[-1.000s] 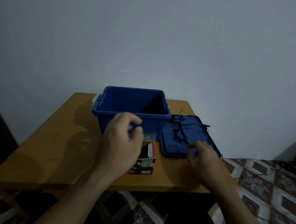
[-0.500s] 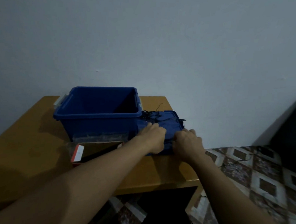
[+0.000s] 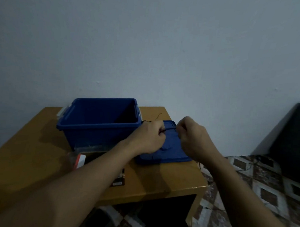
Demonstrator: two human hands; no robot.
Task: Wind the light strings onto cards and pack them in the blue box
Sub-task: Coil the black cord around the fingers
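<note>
right of the blue box [image 3: 99,127], the left hand [image 3: 148,139] pinches the light string [image 3: 169,129]. the right hand [image 3: 195,139] pinches it too.

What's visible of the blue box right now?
The blue box looks like plastic: rectangular, open-topped, with a rolled rim and pale latches at both short ends. It stands upright at the back of the wooden table, near the wall. No contents show in the dark interior. Its lid lies flat beside it on the right. The left hand overlaps its right corner; contact is unclear.
</note>
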